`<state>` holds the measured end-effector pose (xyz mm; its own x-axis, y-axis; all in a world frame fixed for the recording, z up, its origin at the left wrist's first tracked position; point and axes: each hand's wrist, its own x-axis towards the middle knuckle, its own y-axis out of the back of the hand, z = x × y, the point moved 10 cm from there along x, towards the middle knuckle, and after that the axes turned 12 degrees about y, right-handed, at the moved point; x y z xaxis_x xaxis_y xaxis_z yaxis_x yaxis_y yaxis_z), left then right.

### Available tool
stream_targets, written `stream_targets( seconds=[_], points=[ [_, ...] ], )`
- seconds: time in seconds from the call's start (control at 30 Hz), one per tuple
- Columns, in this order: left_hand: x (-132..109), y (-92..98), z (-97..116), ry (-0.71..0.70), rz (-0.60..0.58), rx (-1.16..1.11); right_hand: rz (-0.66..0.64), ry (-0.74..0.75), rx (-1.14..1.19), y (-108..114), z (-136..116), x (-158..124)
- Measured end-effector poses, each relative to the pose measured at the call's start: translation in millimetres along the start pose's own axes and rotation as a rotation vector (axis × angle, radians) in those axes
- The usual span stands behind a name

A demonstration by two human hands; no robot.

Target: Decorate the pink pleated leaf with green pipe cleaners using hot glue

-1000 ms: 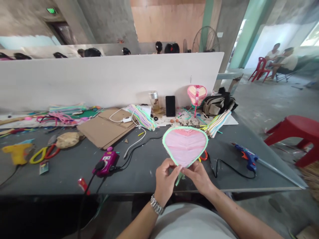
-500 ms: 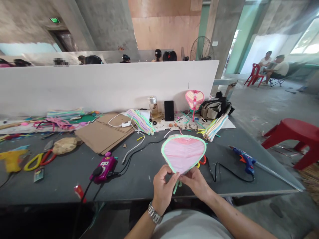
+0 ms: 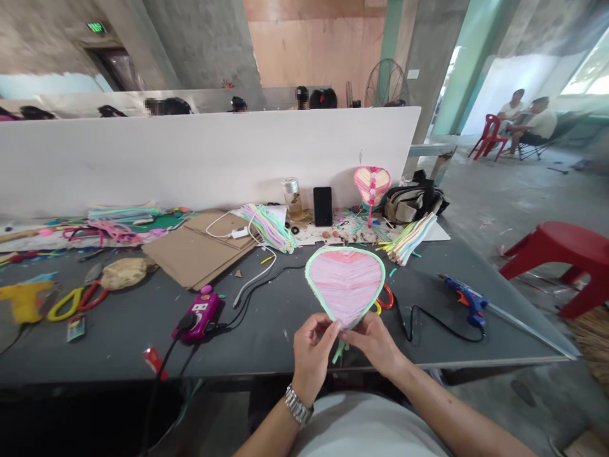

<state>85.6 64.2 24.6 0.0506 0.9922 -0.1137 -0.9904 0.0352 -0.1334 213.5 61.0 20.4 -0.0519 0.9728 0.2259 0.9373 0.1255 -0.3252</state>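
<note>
I hold a pink heart-shaped fan (image 3: 346,283) edged in green pipe cleaner upright over the dark table's near edge. My left hand (image 3: 311,351), a metal watch on its wrist, pinches the fan's lower left rim near the tip. My right hand (image 3: 375,343) grips the tip from the right, where a short green stem (image 3: 339,350) hangs down. Both hands have their fingers closed on the fan.
A blue glue gun (image 3: 465,296) with black cord lies right; a purple device (image 3: 201,313) lies left. Red-handled scissors (image 3: 386,297) sit behind the fan. Cardboard (image 3: 200,247), pipe-cleaner bundles (image 3: 269,226), a phone (image 3: 322,205), a jar (image 3: 291,194) and another fan (image 3: 372,182) line the white divider (image 3: 190,152). Red stool (image 3: 561,251) at right.
The fan has turned slightly, its top now narrower in view, while both hands keep their grip at the tip. The camera has shifted a little.
</note>
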Motion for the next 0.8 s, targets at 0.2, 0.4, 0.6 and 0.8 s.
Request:
stream_targets(
  seconds=[0.2,0.4,0.6,0.8],
  points=[
    [-1.4,-2.6,-1.9,0.057,-0.027,-0.083,-0.029,0.004,-0.033,-0.6,0.2,-0.1],
    [-2.7,-2.7,-0.2,0.078,-0.042,-0.075,-0.065,0.004,-0.061,-4.2,-4.3,-0.5],
    [-5.2,-5.3,8.2,0.020,-0.064,-0.047,-0.080,-0.008,-0.034,-3.9,-1.0,-2.1],
    [-0.9,1.7,17.9,-0.052,-0.038,0.097,-0.088,-0.022,0.031,-4.4,2.2,-0.7]
  ],
)
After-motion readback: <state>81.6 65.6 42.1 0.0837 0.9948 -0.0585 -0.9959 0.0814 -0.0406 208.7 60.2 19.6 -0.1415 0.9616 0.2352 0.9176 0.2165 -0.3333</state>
